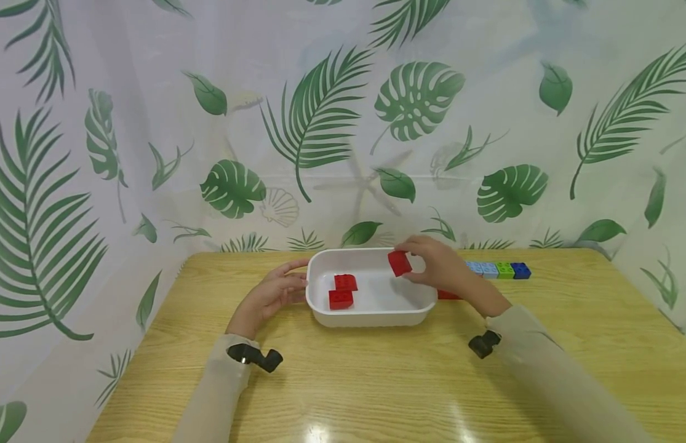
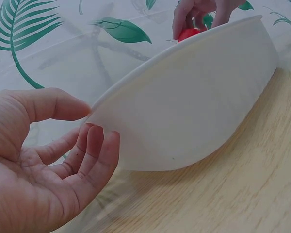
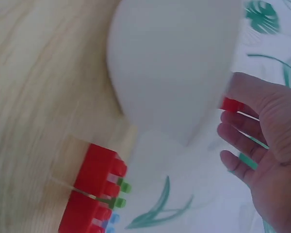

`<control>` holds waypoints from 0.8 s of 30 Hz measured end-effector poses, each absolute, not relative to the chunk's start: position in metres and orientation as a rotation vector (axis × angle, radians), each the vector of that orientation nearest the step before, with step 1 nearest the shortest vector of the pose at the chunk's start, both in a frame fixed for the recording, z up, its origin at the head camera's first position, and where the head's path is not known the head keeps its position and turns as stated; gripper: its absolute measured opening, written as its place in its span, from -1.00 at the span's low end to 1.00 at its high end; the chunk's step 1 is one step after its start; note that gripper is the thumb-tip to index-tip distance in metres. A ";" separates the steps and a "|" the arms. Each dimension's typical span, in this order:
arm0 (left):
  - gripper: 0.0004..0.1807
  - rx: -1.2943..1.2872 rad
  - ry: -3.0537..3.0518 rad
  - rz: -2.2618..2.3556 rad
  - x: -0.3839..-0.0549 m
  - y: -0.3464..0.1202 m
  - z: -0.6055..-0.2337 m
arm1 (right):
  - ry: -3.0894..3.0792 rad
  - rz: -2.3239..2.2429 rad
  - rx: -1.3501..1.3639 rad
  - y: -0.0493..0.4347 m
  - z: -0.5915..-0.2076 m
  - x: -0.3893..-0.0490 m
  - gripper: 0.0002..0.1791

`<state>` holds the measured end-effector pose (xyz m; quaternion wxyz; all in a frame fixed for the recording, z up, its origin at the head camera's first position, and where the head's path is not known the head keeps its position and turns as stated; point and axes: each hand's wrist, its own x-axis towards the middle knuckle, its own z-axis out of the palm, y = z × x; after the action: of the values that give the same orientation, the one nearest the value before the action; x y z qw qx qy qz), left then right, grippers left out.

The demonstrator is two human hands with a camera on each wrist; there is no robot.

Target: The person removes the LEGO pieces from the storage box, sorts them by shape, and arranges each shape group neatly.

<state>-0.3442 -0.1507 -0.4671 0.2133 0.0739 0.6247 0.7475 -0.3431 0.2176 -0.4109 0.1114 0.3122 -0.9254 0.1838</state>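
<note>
A white plastic tub point(image 1: 376, 319) stands on the table, with two red toy bricks lying in its left half, one brick point(image 1: 346, 282) behind the other point(image 1: 341, 300). Over the tub's right end my right hand point(image 1: 438, 263) pinches another red brick point(image 1: 399, 263) between thumb and fingers, tilted. My left hand point(image 1: 272, 294) is at the tub's left end. In the left wrist view, its thumb touches near the rim and its loosely bent fingers lie against the outer wall. The right wrist view shows only a corner of the held brick point(image 3: 231, 104).
Right of the tub, behind my right forearm, runs a row of bricks: light blue point(image 1: 489, 269), green point(image 1: 506, 270) and dark blue point(image 1: 521, 271). Red bricks point(image 3: 96, 170) sit close to the tub's right end. A leaf-patterned curtain point(image 1: 331, 123) hangs behind the wooden table point(image 1: 354, 381).
</note>
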 end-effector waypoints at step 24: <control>-0.34 0.213 1.737 2.067 -0.345 -0.152 -0.469 | -2.821 0.868 0.565 0.352 -0.392 -0.312 -0.39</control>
<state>-0.3451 -0.1516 -0.4692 0.2150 0.0767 0.6264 0.7453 -0.3125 0.3517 -0.3919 0.0681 0.1877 -0.9365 0.2882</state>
